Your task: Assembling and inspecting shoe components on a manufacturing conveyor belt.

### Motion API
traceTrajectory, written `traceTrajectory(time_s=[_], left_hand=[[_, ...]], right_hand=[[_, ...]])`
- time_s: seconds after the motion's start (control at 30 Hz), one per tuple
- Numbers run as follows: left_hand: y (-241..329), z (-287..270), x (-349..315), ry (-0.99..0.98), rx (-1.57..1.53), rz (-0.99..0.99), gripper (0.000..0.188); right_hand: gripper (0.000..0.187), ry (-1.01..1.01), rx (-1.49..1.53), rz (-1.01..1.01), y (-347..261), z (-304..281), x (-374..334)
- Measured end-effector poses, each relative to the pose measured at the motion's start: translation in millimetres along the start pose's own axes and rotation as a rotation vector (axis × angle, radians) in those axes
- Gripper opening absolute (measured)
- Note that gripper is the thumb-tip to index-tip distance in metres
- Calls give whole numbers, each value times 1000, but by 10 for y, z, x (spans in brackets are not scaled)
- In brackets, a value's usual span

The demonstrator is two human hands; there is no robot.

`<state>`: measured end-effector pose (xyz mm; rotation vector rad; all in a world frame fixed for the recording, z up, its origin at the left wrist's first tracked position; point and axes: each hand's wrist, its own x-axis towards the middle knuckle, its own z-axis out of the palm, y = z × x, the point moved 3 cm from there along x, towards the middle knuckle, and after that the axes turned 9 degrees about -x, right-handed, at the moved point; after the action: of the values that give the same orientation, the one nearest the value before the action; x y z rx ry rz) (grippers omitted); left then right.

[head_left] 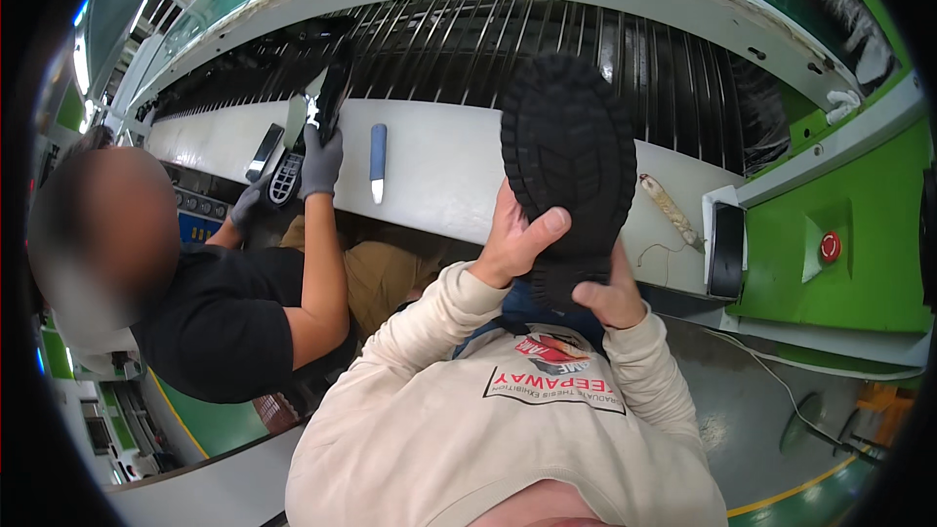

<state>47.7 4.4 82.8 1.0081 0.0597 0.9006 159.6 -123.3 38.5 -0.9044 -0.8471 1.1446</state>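
Note:
A black lugged shoe sole (571, 156) faces me with its tread, toe end up, heel end down near my chest. Whether an upper is fixed behind it is hidden. My left hand (522, 239) grips its left side, the thumb lying across the tread by the waist. Round the heel's right edge closes my right hand (615, 295), with the thumb on the heel. Fingers of both hands are mostly hidden behind the sole. Behind it runs a white work ledge (444, 151).
A blue-handled tool (378, 164) and a wrapped, stick-like tool (671, 209) lie on the ledge. Metal rollers (439, 54) run beyond it. To the left, a gloved co-worker (244, 293) holds a shoe part. At right, a green panel (810, 263) bears a red button (830, 246).

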Motion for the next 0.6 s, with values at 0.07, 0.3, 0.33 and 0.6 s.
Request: traceTrajectory(time_s=[0.07, 0.3, 0.33, 0.6], left_hand=[[46, -73, 26, 20, 114, 75, 85], [306, -742, 27, 87, 637, 217, 122], [208, -888, -19, 25, 890, 207, 116], [-96, -815, -71, 36, 1154, 217, 98]], right_hand=[[125, 27, -93, -31, -381, 108, 93], [111, 268, -1325, -536, -739, -220, 341], [109, 251, -1356, -524, -605, -312, 369], [110, 210, -1439, -465, -328, -472, 391]])
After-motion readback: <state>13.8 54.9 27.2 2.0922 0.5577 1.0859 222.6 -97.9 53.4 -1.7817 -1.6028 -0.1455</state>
